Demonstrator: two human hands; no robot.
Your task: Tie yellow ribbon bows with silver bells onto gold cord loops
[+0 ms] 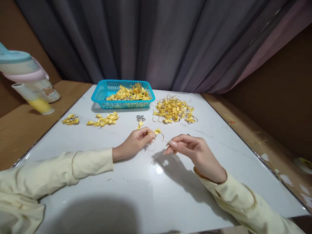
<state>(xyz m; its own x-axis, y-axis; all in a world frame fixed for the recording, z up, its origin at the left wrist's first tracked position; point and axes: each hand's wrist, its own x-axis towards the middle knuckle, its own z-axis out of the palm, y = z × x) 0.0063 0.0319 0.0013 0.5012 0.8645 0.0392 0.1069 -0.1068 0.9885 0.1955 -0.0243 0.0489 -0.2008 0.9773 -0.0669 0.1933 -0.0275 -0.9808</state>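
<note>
My left hand [140,140] is closed in a pinch on a small yellow ribbon bow [158,131] with a gold cord loop [163,137]. My right hand [191,149] is closed too, fingertips pressed on a thin thread [165,141] that runs toward the bow. A small dark tip shows behind its knuckles; its kind is unclear. Just beyond my left fingers lies another yellow bow [140,124], near a few silver bead-like pieces [140,118]. A row of loose bows [104,119] rests on the table to the left.
A blue basket [114,104] with more yellow bows stands at the back of the white table [117,201]. To its right is a heap of corded bows [174,110]; a small bundle [71,119] lies far left. A tumbler [31,76] and thread spool [39,104] stand left.
</note>
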